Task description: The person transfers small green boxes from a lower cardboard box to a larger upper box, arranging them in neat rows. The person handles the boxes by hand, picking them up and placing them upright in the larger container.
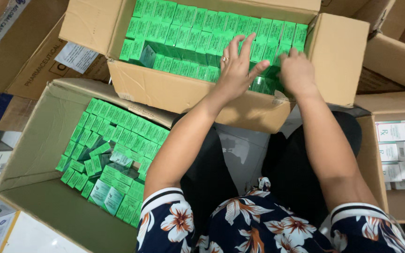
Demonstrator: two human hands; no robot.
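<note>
Both hands reach into the upper carton (174,89) of green boxes (198,28). The left hand (236,65) lies spread on them; the right hand (297,70) curls down among them, grip hidden.

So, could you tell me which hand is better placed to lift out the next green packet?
Probably the right hand: its fingers curl down among the green packets, while the left hand lies spread flat on top.
</note>
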